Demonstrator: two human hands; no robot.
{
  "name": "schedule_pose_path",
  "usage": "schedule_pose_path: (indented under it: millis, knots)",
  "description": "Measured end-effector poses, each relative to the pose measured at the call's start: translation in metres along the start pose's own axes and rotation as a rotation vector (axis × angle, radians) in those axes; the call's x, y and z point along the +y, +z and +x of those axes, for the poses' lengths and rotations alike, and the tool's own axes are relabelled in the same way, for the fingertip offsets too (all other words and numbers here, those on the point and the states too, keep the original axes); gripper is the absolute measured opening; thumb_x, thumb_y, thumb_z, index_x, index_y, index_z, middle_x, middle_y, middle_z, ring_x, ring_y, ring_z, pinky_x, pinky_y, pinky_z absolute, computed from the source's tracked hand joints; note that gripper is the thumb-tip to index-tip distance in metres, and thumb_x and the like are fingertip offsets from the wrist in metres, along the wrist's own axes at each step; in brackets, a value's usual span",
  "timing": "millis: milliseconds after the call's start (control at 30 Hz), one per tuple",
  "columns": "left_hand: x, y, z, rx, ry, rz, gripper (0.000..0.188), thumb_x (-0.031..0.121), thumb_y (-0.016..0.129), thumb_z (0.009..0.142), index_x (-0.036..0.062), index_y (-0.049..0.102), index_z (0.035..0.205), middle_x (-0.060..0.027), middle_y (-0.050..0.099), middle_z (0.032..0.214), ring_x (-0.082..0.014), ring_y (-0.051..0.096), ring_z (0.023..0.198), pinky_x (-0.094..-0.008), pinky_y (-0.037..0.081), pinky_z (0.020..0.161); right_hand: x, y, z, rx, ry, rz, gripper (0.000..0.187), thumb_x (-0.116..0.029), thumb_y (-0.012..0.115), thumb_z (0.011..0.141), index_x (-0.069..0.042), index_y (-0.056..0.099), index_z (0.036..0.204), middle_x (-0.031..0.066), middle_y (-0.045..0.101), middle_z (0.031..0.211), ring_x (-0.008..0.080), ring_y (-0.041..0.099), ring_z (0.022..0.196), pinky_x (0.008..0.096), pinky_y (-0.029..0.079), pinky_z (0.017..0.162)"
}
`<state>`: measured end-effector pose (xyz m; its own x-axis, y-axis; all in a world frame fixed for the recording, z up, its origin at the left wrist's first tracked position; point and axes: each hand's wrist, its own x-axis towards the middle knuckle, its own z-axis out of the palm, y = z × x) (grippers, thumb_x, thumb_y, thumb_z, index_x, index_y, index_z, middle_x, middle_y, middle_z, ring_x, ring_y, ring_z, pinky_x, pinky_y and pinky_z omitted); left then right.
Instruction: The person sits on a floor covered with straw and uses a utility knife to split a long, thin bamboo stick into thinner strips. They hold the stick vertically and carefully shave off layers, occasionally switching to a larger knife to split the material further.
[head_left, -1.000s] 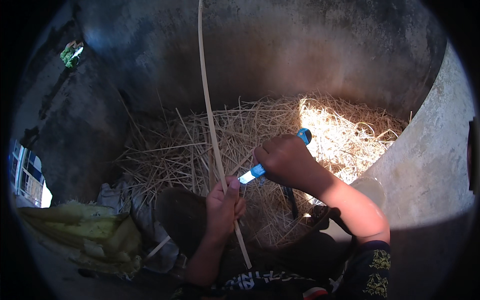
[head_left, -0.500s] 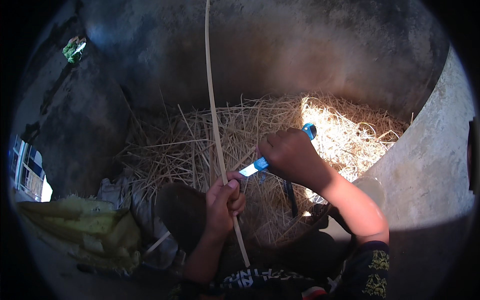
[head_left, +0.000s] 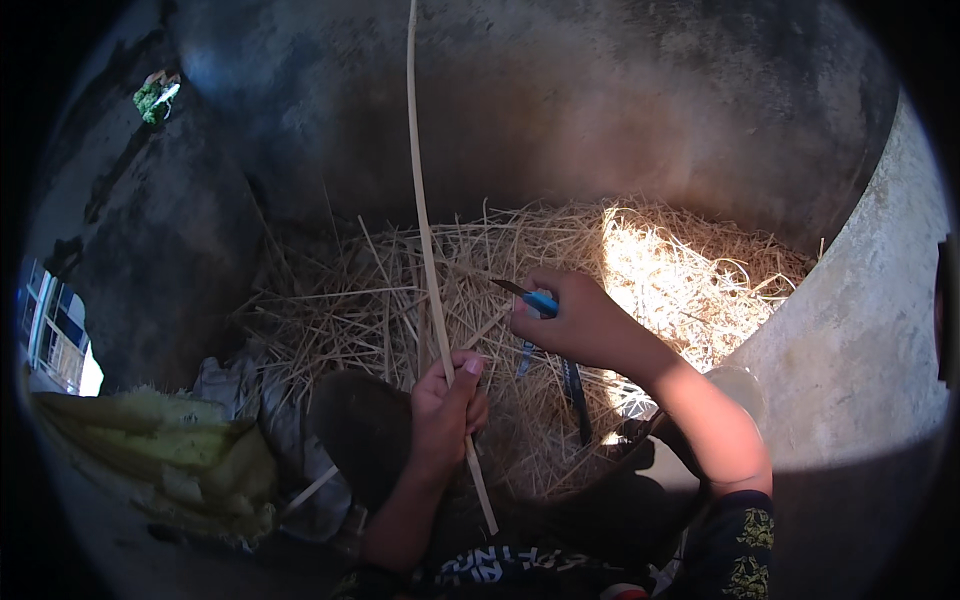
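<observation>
A long pale bamboo strip (head_left: 425, 225) runs from the top of the picture down to my lap. My left hand (head_left: 445, 405) is closed around its lower part, the thumb lying along it. In my right hand (head_left: 575, 315) is a blue-handled utility knife (head_left: 540, 303), its blade pointing left toward the strip without touching it. Most of the knife's handle is hidden inside my fist.
Loose straw-like shavings (head_left: 350, 310) cover the ground before me, sunlit at the right. A dark curved wall (head_left: 560, 110) stands behind them, and a pale wall (head_left: 860, 350) is at the right. A yellow-green sack (head_left: 170, 460) lies at the lower left.
My right hand has turned and dropped slightly. The knife blade has moved up and away from the strip near my left thumb. My left hand keeps its hold.
</observation>
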<state>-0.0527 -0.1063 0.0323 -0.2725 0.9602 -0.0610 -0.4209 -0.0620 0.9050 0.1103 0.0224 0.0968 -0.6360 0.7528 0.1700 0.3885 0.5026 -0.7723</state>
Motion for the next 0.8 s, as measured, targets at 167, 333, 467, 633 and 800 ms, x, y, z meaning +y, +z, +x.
schedule_pose_path:
  millis: [167, 333, 467, 633, 800]
  knots:
    - [-0.004, 0.000, 0.005, 0.019, 0.028, 0.063, 0.016, 0.019, 0.059, 0.100, 0.0034, 0.056, 0.101, 0.0066, 0.035, 0.059, -0.0023, 0.028, 0.041, -0.0218, 0.022, 0.038, 0.005, 0.013, 0.002, -0.273, 0.086, 0.282, 0.033, -0.035, 0.074, 0.086, -0.005, 0.072, 0.099, -0.0002, 0.060, 0.072, 0.0080, 0.055, 0.071, 0.0277, 0.045, 0.067]
    - [-0.002, -0.004, 0.003, 0.026, -0.016, 0.008, 0.016, 0.018, 0.060, 0.099, 0.0029, 0.057, 0.101, 0.0064, 0.037, 0.059, -0.0022, 0.027, 0.041, -0.0216, 0.022, 0.038, 0.006, 0.018, 0.003, -0.336, 0.127, 0.259, 0.033, -0.037, 0.074, 0.087, -0.005, 0.072, 0.096, -0.0001, 0.060, 0.072, 0.0080, 0.054, 0.069, 0.0277, 0.043, 0.064]
    - [-0.002, -0.005, 0.005, 0.013, -0.045, 0.022, 0.016, 0.018, 0.060, 0.099, 0.0030, 0.057, 0.102, 0.0069, 0.037, 0.060, -0.0020, 0.026, 0.041, -0.0214, 0.022, 0.038, 0.010, 0.020, 0.005, -0.311, 0.079, 0.240, 0.033, -0.037, 0.073, 0.088, -0.005, 0.071, 0.094, -0.0004, 0.060, 0.072, 0.0080, 0.054, 0.069, 0.0279, 0.043, 0.064]
    - [0.005, -0.003, 0.004, -0.020, -0.120, 0.024, 0.015, 0.017, 0.059, 0.099, 0.0023, 0.057, 0.102, 0.0065, 0.036, 0.059, -0.0021, 0.026, 0.041, -0.0215, 0.022, 0.038, 0.002, 0.013, 0.011, -0.192, 0.184, 0.291, 0.029, -0.033, 0.070, 0.092, -0.004, 0.070, 0.093, -0.0009, 0.060, 0.073, 0.0077, 0.054, 0.070, 0.0281, 0.044, 0.065]
    - [0.005, -0.008, 0.004, -0.062, -0.169, 0.008, 0.020, 0.021, 0.054, 0.101, 0.0016, 0.057, 0.104, 0.0068, 0.032, 0.059, -0.0022, 0.026, 0.042, -0.0218, 0.022, 0.037, 0.016, 0.016, 0.013, -0.193, 0.121, 0.320, 0.031, -0.035, 0.068, 0.091, -0.004, 0.070, 0.094, 0.0029, 0.063, 0.071, 0.0123, 0.059, 0.068, 0.0304, 0.046, 0.064]
